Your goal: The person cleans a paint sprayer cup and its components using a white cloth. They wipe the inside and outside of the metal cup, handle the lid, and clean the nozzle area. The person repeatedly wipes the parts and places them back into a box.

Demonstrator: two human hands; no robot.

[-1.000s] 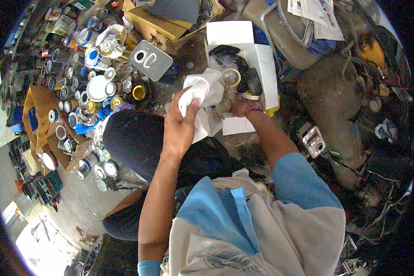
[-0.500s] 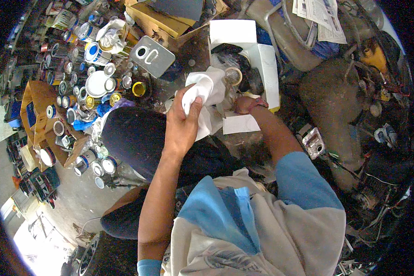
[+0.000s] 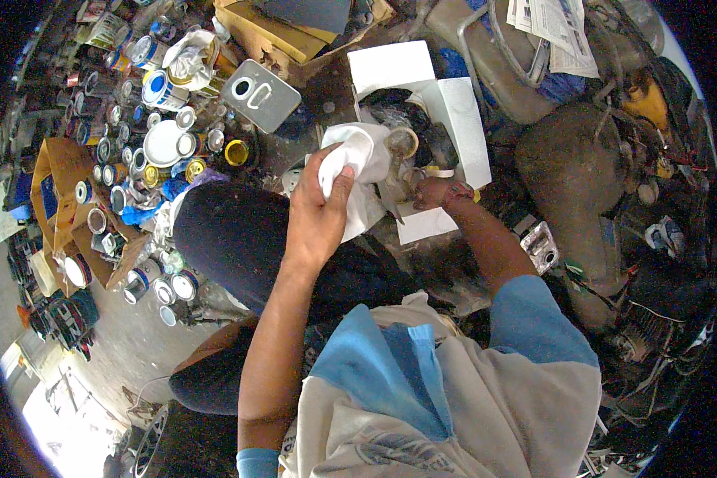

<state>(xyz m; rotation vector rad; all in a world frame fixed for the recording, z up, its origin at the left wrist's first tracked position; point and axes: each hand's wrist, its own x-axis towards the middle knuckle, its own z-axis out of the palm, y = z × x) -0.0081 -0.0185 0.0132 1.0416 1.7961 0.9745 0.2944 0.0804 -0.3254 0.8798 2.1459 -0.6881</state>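
Note:
A bunched white cloth is gripped in my left hand, with the thumb pressed on its near side. Part of it hangs down in front of my knee. My right hand is at the near right corner of an open white cardboard box, close to its near flap. The fingers of that hand are dim and partly hidden by the box. Inside the box lie black plastic and a roll of tape.
Many paint cans crowd the left side, near an open brown carton. A rectangular metal tin lies beyond my knee. Newspapers rest on a chair at the far right. Cables and metal parts clutter the right side.
The white box has turned slightly, its near flap shifting right and nearer. My right hand has moved a little right with it. My left hand keeps the cloth in nearly the same place.

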